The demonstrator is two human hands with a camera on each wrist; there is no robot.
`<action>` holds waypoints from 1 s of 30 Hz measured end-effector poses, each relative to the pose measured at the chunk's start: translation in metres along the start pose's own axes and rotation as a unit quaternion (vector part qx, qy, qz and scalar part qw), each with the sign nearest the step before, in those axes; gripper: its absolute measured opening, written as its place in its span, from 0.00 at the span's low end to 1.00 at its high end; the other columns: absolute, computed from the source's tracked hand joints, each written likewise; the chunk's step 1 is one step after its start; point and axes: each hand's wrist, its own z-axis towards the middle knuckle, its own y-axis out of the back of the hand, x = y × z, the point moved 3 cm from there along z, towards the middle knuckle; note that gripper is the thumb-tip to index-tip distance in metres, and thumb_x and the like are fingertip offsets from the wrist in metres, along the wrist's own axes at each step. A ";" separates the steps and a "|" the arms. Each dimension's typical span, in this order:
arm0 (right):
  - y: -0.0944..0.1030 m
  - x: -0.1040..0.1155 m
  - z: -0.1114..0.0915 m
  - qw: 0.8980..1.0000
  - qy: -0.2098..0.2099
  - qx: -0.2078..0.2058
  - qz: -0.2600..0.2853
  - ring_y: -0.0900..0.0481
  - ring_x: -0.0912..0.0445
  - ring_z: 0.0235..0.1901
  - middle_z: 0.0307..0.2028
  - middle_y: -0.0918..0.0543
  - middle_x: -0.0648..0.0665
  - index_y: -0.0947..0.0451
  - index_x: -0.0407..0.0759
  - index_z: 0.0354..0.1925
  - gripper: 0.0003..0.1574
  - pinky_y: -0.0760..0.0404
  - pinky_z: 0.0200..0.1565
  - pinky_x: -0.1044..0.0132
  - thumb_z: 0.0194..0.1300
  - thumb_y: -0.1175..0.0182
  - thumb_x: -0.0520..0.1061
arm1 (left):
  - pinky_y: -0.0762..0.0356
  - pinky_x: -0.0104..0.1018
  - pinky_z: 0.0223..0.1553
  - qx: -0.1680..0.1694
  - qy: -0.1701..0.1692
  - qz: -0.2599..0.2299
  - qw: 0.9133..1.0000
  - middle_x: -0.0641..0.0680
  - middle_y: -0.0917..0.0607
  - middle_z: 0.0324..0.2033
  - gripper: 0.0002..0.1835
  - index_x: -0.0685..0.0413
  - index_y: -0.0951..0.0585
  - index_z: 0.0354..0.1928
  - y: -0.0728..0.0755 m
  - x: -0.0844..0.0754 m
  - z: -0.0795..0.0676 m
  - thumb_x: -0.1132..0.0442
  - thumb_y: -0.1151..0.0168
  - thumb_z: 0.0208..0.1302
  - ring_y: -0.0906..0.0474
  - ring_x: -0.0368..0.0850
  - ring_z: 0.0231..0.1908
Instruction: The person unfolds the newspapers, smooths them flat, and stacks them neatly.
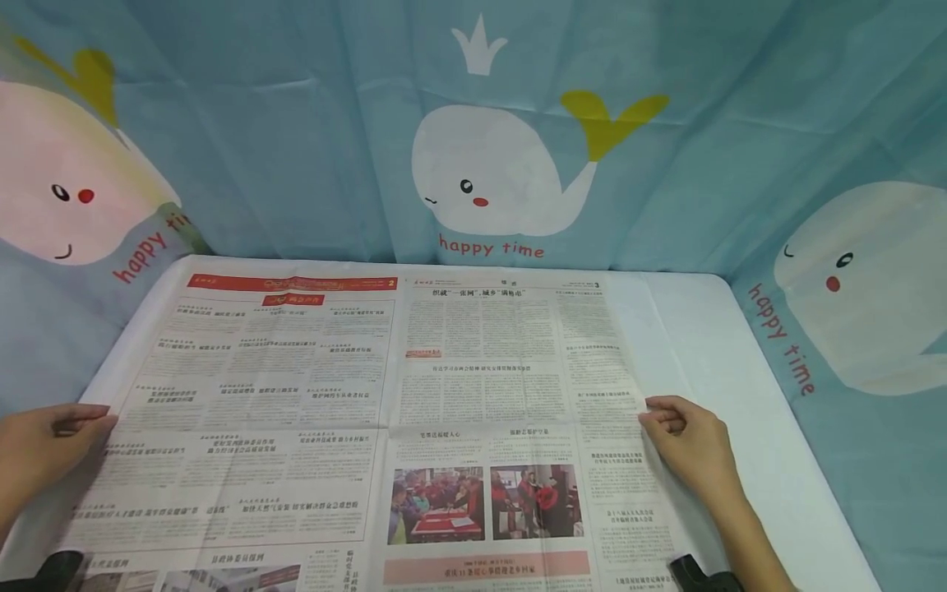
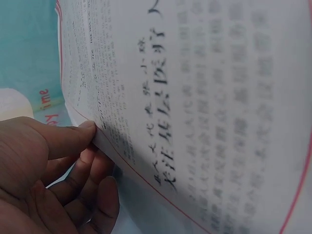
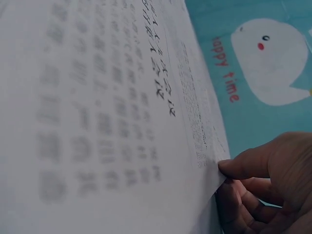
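A newspaper (image 1: 473,395) lies spread open over the white table, two printed pages side by side with a fold down the middle. My left hand (image 1: 55,448) pinches its left edge between thumb and fingers. In the left wrist view the thumb (image 2: 73,136) lies on top of the paper edge, with the other fingers curled beneath. On the opposite side, my right hand (image 1: 691,448) pinches the right edge. The right wrist view shows that thumb (image 3: 248,161) pressing the newspaper (image 3: 122,122) margin against the fingers under it. The lower end of the pages runs out of the head view.
The white table (image 1: 710,353) shows to the right of the paper. A blue cloth (image 1: 296,164) with printed whales hangs behind and along both sides. Dark pieces at both wrists (image 1: 703,573) reach over the lower part of the newspaper.
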 end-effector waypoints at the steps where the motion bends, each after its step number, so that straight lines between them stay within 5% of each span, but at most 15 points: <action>1: 0.001 0.000 0.000 1.000 0.003 0.000 -0.002 0.17 0.58 0.28 0.34 0.10 0.40 0.14 0.31 0.50 0.16 0.23 0.27 0.73 0.66 0.29 0.38 | 0.24 0.60 0.37 0.002 -0.003 0.002 1.000 0.83 0.21 0.45 0.22 0.84 0.28 0.60 0.001 -0.002 -0.002 0.68 0.42 0.76 0.19 0.75 0.37; 9: 0.015 0.007 0.009 0.998 0.050 -0.021 -0.020 0.13 0.51 0.33 0.37 0.09 0.38 0.14 0.33 0.52 0.17 0.23 0.29 0.73 0.66 0.28 0.39 | 0.24 0.76 0.46 0.029 -0.046 0.028 0.998 0.88 0.32 0.60 0.34 0.79 0.38 0.72 0.015 -0.034 -0.018 0.59 0.42 0.77 0.29 0.88 0.54; 14: 0.019 0.015 0.019 0.994 0.104 -0.029 -0.017 0.12 0.44 0.40 0.40 0.09 0.37 0.14 0.36 0.54 0.19 0.20 0.33 0.74 0.68 0.28 0.43 | 0.30 0.82 0.50 0.008 -0.119 0.037 0.992 0.88 0.34 0.61 0.34 0.77 0.33 0.71 0.023 -0.066 -0.027 0.56 0.39 0.76 0.34 0.88 0.56; 19: 0.020 0.029 0.030 0.990 0.136 -0.027 -0.013 0.12 0.43 0.44 0.45 0.11 0.35 0.15 0.36 0.56 0.20 0.18 0.36 0.74 0.70 0.29 0.43 | 0.35 0.82 0.51 -0.028 -0.219 0.020 0.975 0.85 0.30 0.60 0.31 0.72 0.27 0.68 0.019 -0.101 -0.035 0.59 0.32 0.71 0.34 0.86 0.57; 24: 0.019 0.042 0.043 0.986 0.163 -0.027 -0.009 0.12 0.43 0.45 0.49 0.12 0.35 0.16 0.35 0.57 0.20 0.17 0.39 0.74 0.72 0.31 0.43 | 0.36 0.80 0.52 -0.061 -0.277 -0.015 0.959 0.81 0.26 0.60 0.29 0.68 0.23 0.66 0.012 -0.139 -0.046 0.63 0.28 0.67 0.31 0.84 0.57; 30: 0.016 0.057 0.056 0.987 0.154 -0.038 -0.015 0.12 0.39 0.46 0.53 0.13 0.32 0.16 0.35 0.59 0.21 0.11 0.41 0.46 0.73 0.33 0.44 | 0.36 0.78 0.56 -0.076 -0.335 -0.066 0.937 0.76 0.24 0.62 0.28 0.64 0.21 0.65 -0.004 -0.182 -0.058 0.64 0.26 0.65 0.29 0.79 0.61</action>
